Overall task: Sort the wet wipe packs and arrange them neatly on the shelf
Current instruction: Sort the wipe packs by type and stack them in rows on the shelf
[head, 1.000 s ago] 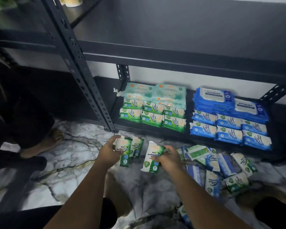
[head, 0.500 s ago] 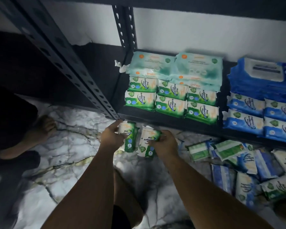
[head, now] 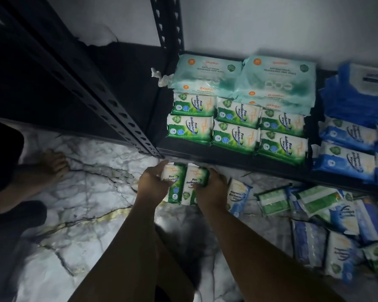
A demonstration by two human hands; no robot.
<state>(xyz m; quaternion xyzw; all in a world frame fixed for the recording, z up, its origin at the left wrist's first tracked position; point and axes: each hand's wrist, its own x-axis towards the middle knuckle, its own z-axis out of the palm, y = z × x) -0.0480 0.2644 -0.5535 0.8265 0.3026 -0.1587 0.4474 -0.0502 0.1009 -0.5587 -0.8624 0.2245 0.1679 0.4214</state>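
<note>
My left hand (head: pixel 150 184) grips a green pine wipe pack (head: pixel 174 184) held upright just below the front edge of the black bottom shelf (head: pixel 227 159). Beside it, my right hand (head: pixel 213 188) grips a second green pine pack (head: pixel 194 184), and the two packs touch side by side. On the shelf lie two rows of green pine packs (head: pixel 236 125), with pale teal packs (head: pixel 242 77) stacked behind them. Blue packs (head: pixel 349 149) fill the shelf's right side.
Loose green and blue packs (head: pixel 314 214) lie scattered on the marble floor (head: pixel 85 203) at the right; one blue pack (head: pixel 237 196) rests by my right wrist. A black slotted shelf post (head: pixel 109 101) slants down at the left. Someone's bare foot (head: pixel 50 164) rests on the floor, far left.
Both hands have brought their green packs together and closer to the shelf's front edge. My view has moved nearer and lower, onto the bottom shelf.
</note>
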